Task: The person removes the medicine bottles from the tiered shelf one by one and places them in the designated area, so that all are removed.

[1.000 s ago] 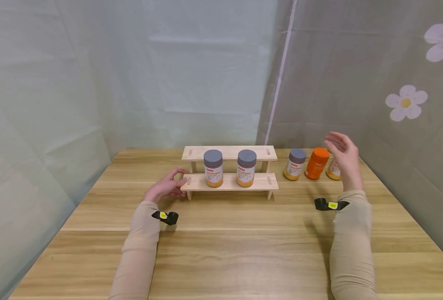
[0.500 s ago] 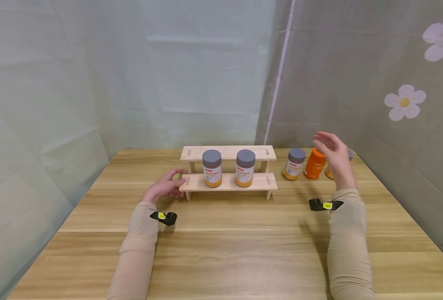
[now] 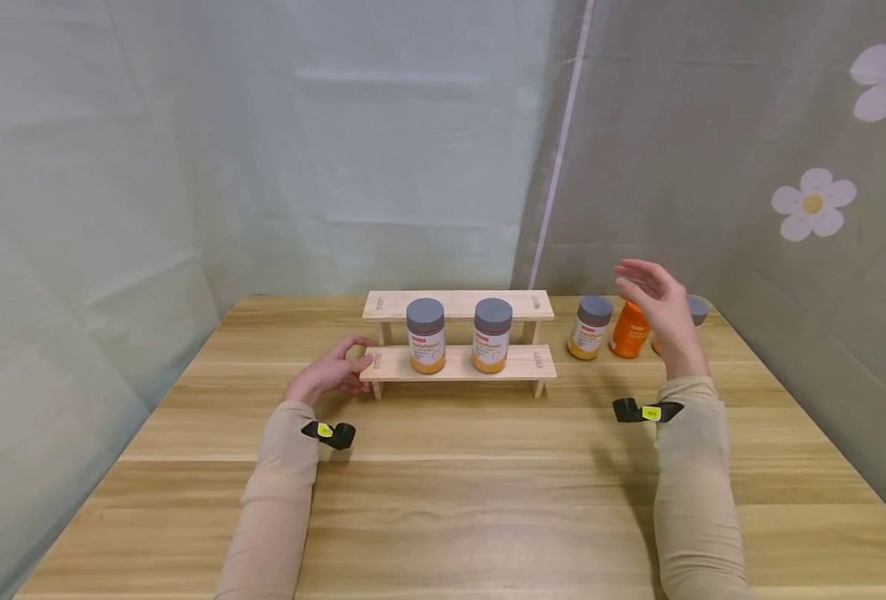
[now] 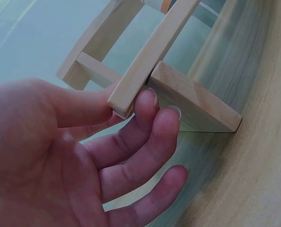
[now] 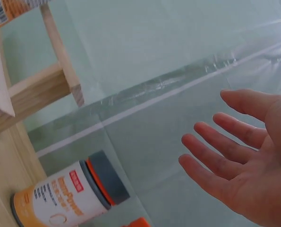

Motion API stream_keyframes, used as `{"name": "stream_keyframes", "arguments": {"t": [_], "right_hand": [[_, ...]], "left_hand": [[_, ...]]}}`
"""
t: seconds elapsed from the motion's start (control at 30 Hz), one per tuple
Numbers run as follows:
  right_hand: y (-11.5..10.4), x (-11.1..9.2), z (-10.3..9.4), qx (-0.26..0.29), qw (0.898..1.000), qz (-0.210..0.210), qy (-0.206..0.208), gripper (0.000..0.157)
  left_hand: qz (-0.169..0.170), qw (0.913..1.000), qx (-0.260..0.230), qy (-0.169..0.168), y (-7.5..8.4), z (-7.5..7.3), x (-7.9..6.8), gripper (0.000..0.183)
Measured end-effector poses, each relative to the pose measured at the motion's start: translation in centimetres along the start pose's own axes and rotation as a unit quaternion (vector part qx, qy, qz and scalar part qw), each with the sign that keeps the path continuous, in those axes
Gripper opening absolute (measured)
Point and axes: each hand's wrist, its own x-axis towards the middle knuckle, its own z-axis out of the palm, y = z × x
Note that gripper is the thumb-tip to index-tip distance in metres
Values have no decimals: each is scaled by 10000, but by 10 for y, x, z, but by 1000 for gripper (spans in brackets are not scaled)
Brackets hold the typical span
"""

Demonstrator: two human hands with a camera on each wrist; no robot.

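My left hand (image 3: 328,372) pinches the left end of a two-tier wooden shelf's lower board (image 3: 459,364); in the left wrist view, thumb and fingertips close on the board end (image 4: 152,54). On that board stand two white-and-yellow supplement bottles with grey lids, a left one (image 3: 426,340) and a right one (image 3: 493,340). Over at the right, my right hand (image 3: 666,312) hangs in the air with loosely bent fingers, holding nothing. Behind it in the head view stand an orange bottle (image 3: 628,335) and a mostly hidden grey-lidded bottle (image 3: 698,310). Left of them stands another grey-lidded bottle (image 3: 590,332).
The shelf's upper board (image 3: 458,303) stands raised behind the lower one. Everything is on a wood-grain table (image 3: 450,492). A pale curtain (image 3: 382,150) hangs behind the table, and a grey flowered one (image 3: 713,167) at the right.
My right hand has moved left, from in front of the rightmost bottle to over the orange bottle, uncovering the far bottle's lid. The left hand keeps its hold on the shelf.
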Motion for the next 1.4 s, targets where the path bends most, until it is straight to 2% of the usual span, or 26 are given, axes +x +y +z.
{"name": "stream_keyframes", "arguments": {"t": [0.2,0.33,0.63,1.0,1.13,1.4], "right_hand": [[-6,-2,6,367,9990,-196,-175,42],[-9,-2,10,383,9983,-250,-361,38],[-8,-2,18,340,9964,-323,-704,39],[-4,0,37,-46,9921,-395,-1192,39],[-2,2,44,-323,9857,-486,-1581,42],[1,2,59,-467,9751,-467,-2116,45]], "left_hand": [[9,10000,-35,-6,0,0,0,48],[20,10000,-66,-16,0,0,0,48],[53,9999,-102,-52,0,1,1,47],[41,9999,-126,-1,-3,1,1,48],[55,9999,-163,5,-3,1,0,47],[95,9998,-159,-4,-3,1,0,46]]}}
